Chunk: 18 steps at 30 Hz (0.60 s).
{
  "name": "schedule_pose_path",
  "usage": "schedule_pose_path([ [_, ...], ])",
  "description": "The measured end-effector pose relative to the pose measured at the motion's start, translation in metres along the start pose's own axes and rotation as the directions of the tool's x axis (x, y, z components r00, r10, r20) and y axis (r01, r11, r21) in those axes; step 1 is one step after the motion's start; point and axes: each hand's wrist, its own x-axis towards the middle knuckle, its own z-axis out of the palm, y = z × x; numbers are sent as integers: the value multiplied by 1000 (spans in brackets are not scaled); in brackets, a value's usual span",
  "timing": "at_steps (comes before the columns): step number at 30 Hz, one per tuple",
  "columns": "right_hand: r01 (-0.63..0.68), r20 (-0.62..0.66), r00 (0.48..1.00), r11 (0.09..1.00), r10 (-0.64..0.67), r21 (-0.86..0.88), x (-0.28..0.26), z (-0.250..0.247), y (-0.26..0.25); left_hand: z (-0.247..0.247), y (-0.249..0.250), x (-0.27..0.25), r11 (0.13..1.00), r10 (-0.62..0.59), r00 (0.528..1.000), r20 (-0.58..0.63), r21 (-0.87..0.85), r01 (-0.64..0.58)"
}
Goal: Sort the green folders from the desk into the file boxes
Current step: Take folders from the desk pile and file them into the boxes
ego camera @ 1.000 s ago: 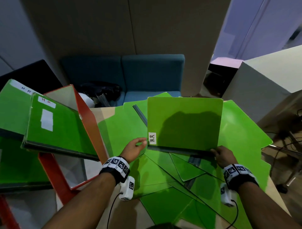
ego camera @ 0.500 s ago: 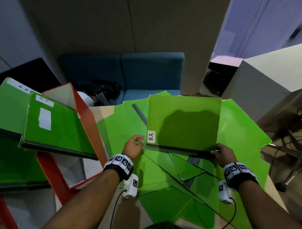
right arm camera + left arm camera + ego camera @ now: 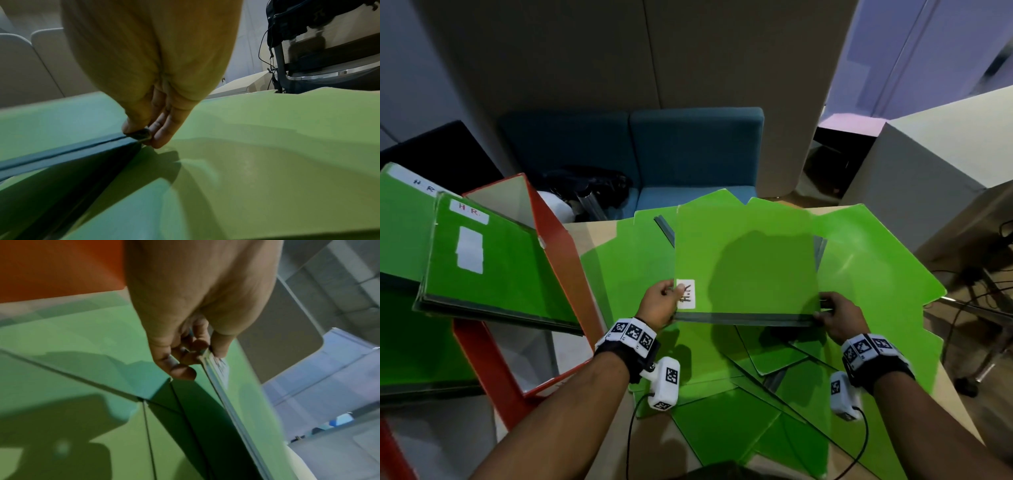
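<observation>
Lifted the folder (image 3: 746, 263) a bit higher, left hand (image 3: 659, 303) and right hand (image 3: 837, 317) pinching its near corners, next swinging left into the red file box (image 3: 558, 260).

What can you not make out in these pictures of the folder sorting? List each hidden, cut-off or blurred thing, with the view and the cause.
- Held folder label: head view, the left hand thumb covers part; left wrist view, blurred.
- Red file box: head view, folders inside hide its floor; the left edge cuts off its neighbour.
- Desk: head view, loose folders cover most of it.
- Right hand fingertips: head view, under the folder.
</observation>
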Motion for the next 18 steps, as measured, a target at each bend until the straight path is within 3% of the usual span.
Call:
schedule_pose_path([
  [4, 11, 15, 1000, 993, -12, 115, 0, 8, -15, -5, 33, -18, 984, 140, 990, -21, -113, -141],
  [7, 75, -13, 997, 987, -74, 140, 1, 19, -33, -8, 63, -35, 944, 219, 976, -20, -250, -217],
  [12, 190, -18, 981, 943, -193, 272, -3, 37, -81, -18, 97, -59, 890, 340, 940, -29, -312, -332],
  [15, 286, -54, 958, 924, -281, 253, -8, 47, -119, -34, 120, -78, 847, 433, 886, -162, -262, -462],
  [18, 380, -49, 922, 871, -384, 311, -17, 58, -163, -60, 139, -97, 782, 529, 800, -284, -203, -589],
])
